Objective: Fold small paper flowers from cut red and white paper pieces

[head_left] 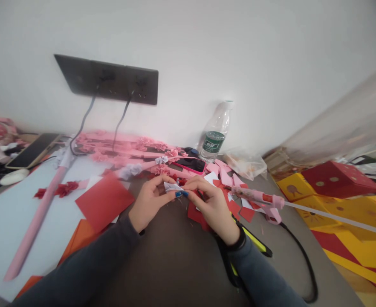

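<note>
Between my two hands, just above the grey table (175, 264), is a small folded piece of white paper (172, 187). My left hand (149, 198) pinches its left side with thumb and fingers. From the right, my right hand (212, 204) pinches the same paper, and the two thumb tips nearly meet at its lower edge. A red paper square (105, 200) lies left of my left hand. Beside my right hand are cut pieces of red paper (247, 214) and a pair of scissors with yellow-green and black handles (255, 241), partly under my wrist.
A pink glue gun (258, 196) with a long white glue stick lies at the right, its black cable curving forward. Behind stand a water bottle (212, 143) and pink paper flower stems (137, 145). A pink rolled tube (37, 230) crosses a white sheet. Yellow boxes (338, 209) sit at right.
</note>
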Demonstrator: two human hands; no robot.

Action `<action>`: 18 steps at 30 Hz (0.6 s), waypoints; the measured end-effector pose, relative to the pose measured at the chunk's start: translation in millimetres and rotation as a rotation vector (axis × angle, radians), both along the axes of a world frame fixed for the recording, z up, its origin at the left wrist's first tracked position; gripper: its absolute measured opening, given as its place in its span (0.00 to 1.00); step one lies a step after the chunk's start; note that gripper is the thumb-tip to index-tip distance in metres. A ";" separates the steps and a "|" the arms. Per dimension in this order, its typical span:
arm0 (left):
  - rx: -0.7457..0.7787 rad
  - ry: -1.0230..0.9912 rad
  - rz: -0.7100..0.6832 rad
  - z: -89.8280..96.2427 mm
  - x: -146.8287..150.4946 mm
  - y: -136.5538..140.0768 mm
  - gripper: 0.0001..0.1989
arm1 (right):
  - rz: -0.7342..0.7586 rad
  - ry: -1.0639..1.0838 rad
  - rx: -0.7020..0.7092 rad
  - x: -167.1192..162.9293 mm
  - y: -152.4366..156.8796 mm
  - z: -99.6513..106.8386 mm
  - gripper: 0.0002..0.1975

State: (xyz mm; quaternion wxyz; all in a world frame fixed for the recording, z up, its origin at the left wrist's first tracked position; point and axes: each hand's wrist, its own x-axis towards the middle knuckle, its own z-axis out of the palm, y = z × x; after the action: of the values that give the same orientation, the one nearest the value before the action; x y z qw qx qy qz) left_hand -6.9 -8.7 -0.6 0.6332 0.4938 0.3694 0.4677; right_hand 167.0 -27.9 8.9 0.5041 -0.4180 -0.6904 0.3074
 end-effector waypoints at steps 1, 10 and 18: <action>0.019 0.019 -0.002 0.4 -0.3 0.2 0.10 | -0.002 0.007 -0.011 0.8 1.0 -1.4 0.08; 0.029 0.025 -0.042 2.0 0.0 0.0 0.09 | -0.051 -0.051 0.026 2.1 1.9 2.0 0.10; 0.028 -0.001 -0.016 -0.6 -0.2 0.5 0.14 | 0.042 -0.058 -0.074 3.1 2.9 1.1 0.09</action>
State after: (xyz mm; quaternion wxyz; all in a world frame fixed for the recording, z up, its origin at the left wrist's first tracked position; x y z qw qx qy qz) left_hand -7.1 -8.2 -1.2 0.6300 0.5053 0.3585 0.4682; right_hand 170.1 -25.0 10.0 0.4612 -0.4306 -0.7016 0.3311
